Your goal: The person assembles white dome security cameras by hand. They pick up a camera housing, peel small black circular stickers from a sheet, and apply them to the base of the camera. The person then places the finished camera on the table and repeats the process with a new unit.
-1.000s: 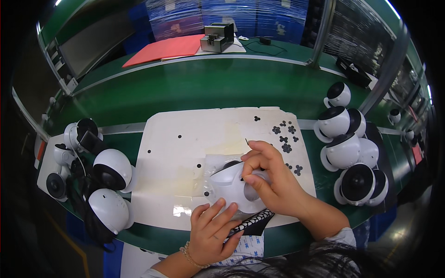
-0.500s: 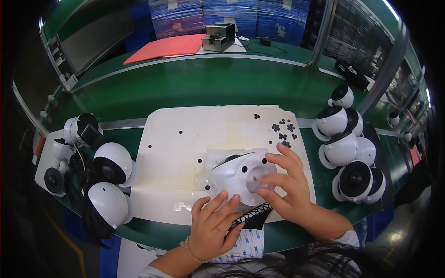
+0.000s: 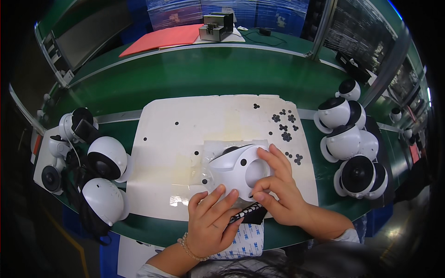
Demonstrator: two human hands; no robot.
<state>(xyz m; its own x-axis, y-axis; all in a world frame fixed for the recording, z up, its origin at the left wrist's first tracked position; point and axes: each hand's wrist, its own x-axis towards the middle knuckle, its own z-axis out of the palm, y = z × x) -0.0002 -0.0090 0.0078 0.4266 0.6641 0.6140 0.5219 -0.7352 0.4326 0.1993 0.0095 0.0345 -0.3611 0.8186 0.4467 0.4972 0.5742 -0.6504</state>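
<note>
White dome housing (image 3: pixel 238 169) sits on a clear plastic sheet (image 3: pixel 218 150), on the white mat (image 3: pixel 185 139) at the near middle of the green counter (image 3: pixel 185 78).

Right hand (image 3: pixel 280 194): fingers curled over the dome's right side, thumb and forefinger pinched at the rim of its round opening. Looks like a light grip on the shell, though I can't tell if something small is held between the fingertips.

Left hand (image 3: pixel 213 222): open, fingers spread flat, tips touching the dome's lower left edge, palm over a black-and-white strip (image 3: pixel 245 214) and a printed backing sheet (image 3: pixel 243 241).

Handling, my read: hollow moulded plastic, light, stiff, glossy, so it will slide on the film and roll off its curve if pushed from one side only. Best hold is the rim of the opening plus a steadying palm on the far flank (avoid squeezing the thin edge). Finish probably scuffs easily.

Around it:
- small black stickers (image 3: pixel 283 127) scattered on the mat's upper right
- finished white dome units (image 3: pixel 347 143) clustered at right
- more dome units (image 3: pixel 106 157) and loose parts at left, with black cables
- red folder (image 3: pixel 162 37) and a small grey box (image 3: pixel 215 27) at the far side
</note>
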